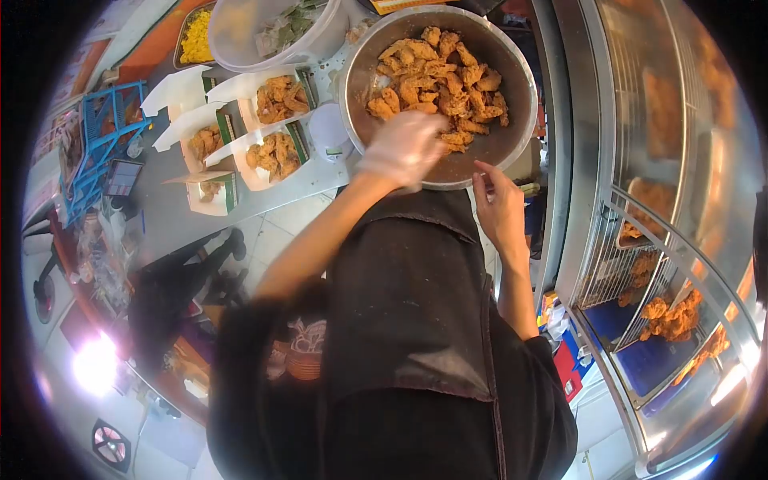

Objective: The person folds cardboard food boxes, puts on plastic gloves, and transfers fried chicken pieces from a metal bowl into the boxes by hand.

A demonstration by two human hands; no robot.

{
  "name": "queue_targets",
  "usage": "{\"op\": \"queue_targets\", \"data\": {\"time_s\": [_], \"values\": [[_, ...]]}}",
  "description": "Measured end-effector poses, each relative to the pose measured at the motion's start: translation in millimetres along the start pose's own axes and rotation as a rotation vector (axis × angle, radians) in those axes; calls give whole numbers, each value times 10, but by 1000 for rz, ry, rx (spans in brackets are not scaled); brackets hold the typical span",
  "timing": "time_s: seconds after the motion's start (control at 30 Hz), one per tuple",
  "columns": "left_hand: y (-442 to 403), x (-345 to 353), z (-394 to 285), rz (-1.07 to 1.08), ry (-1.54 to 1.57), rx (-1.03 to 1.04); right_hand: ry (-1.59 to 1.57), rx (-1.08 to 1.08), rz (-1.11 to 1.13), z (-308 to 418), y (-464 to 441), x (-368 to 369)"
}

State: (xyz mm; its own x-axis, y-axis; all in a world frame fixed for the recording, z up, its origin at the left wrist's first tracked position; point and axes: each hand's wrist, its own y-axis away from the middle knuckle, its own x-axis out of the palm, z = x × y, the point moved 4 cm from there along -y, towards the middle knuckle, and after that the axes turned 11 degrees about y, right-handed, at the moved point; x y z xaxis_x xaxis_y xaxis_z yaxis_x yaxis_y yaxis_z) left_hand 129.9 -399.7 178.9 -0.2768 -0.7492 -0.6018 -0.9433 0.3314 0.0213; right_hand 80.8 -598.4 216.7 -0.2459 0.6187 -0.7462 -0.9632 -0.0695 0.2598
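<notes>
A large metal bowl (524, 128) holds a heap of fried chicken pieces (448, 76). My left hand (408, 148), in a clear plastic glove, is over the bowl's near left part, its fingertips at the chicken. Motion smears those fingers, so their grip does not show. Bare, my right hand (500, 204) has its thumb and fingers at the bowl's near right rim, apparently gripping it. Left of the bowl, several open paper boxes contain chicken, among them a back box (248, 112) and a front box (194, 196).
A clear plastic tub (220, 36) and a tray of yellow food (197, 36) stand at the back left. Beside the bowl is a white round container (328, 132). A blue rack (100, 144) is further left. On the right, a metal-framed display case (592, 160) contains more fried chicken.
</notes>
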Motion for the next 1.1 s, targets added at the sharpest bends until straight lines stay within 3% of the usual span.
{"op": "queue_targets", "data": {"time_s": [0.07, 0.1, 0.17, 0.3, 0.37, 0.6, 0.7, 0.77, 0.9, 0.97, 1.1], "values": [[-391, 651, 161, 471, -258, -180, 18, -65, -29, -33, -36, -7], [-530, 740, 128, 475, -264, -178, 48, -72, -23, -11, -57, -42], [-636, 871, 189, 727, -225, -538, 17, -80, -39, -18, -83, -86], [-622, 972, 306, 684, -219, -538, -39, -14, -46, -93, -120, -139], [-577, 839, 340, 482, -159, -277, -25, -17, -37, -179, -127, -160], [-265, 299, 303, 523, -155, -247, 31, -37, -4, -382, -249, -207], [-251, 379, 249, 598, -328, -286, 51, -92, 1, -351, -326, -198], [-266, 485, 192, 732, -477, -230, 69, -109, 18, -310, -362, -187], [-353, 595, 151, 759, -649, -127, 75, -160, 6, -264, -360, -99], [-373, 563, 299, 584, -472, -326, 73, -146, 4, -247, -333, -117], [-222, 413, 209, 413, -279, -327, 60, -111, 9, -306, -282, -128]]}}
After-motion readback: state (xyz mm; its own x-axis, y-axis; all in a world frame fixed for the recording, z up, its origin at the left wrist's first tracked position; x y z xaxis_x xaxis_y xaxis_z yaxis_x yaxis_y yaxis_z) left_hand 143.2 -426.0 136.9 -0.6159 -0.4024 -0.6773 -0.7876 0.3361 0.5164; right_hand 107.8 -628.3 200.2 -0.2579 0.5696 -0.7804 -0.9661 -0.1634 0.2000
